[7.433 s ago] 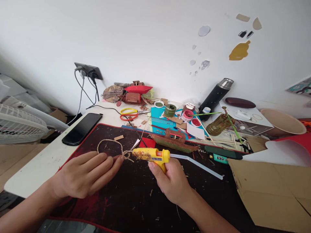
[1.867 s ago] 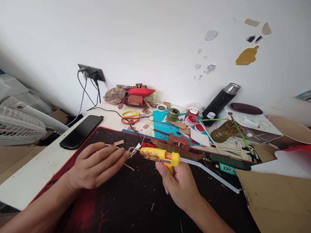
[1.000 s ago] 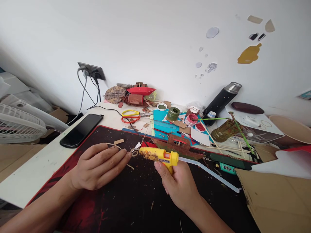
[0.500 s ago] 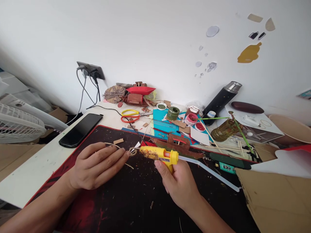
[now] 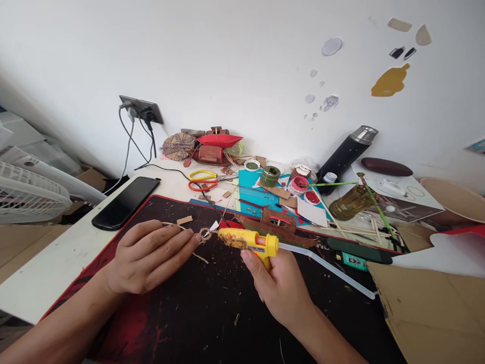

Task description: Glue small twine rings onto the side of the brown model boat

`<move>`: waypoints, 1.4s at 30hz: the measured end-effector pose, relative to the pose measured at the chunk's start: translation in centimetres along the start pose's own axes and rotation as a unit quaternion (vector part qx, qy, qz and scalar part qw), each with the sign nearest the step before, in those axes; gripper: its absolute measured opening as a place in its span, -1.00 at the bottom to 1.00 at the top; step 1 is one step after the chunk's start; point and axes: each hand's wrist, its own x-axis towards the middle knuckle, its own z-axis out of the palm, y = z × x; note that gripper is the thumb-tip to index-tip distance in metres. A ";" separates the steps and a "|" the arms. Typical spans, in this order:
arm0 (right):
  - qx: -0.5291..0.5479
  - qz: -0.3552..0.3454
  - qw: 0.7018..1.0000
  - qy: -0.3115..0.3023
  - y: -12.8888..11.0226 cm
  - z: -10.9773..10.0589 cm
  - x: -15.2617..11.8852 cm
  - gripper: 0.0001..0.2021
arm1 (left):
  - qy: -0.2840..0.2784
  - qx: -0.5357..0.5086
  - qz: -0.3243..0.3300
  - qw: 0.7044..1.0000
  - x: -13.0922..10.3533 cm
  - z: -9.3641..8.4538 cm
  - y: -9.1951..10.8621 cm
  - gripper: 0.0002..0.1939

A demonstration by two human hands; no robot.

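Observation:
My right hand [image 5: 278, 283] is wrapped round the handle of a yellow hot glue gun [image 5: 242, 238], whose body is smeared with brown marks. A long clear glue stick [image 5: 333, 270] trails from the gun's back end. The nozzle points left and meets, or nearly meets, a small loop of twine [image 5: 206, 233]. At that loop the fingertips of my left hand [image 5: 155, 255] are pinched together on the twine, fingers side by side. One loose twine end sticks out below these fingers, and another strand runs above them. Whether the nozzle touches the twine I cannot tell.
Beyond my hands lie a brown model boat [image 5: 278, 225], orange-and-yellow scissors [image 5: 204, 180] and a green paint jar [image 5: 270, 176]. A black phone [image 5: 127, 203] rests at left near a white fan [image 5: 32, 192]. Cardboard [image 5: 428, 308] covers the right front; a black flask [image 5: 346, 154] leans behind.
My left hand has drawn back slightly to the left, so more of the twine loop shows by the nozzle. The glue gun and my right hand stay almost still.

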 end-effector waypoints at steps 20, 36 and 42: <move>-0.045 -0.039 0.998 0.028 -0.5 0.0 0.0 -0.48 | -0.001 0.003 -0.009 1.000 0.2 0.1 -0.4 -0.78; -0.065 -0.018 0.998 0.004 -0.7 0.2 -0.1 -0.46 | -0.021 -0.003 0.004 1.000 0.3 0.1 -0.3 -0.71; -0.060 -0.012 0.998 -0.006 -0.6 0.3 -0.4 -0.48 | -0.020 -0.007 0.003 1.000 -0.2 0.3 -0.2 -0.68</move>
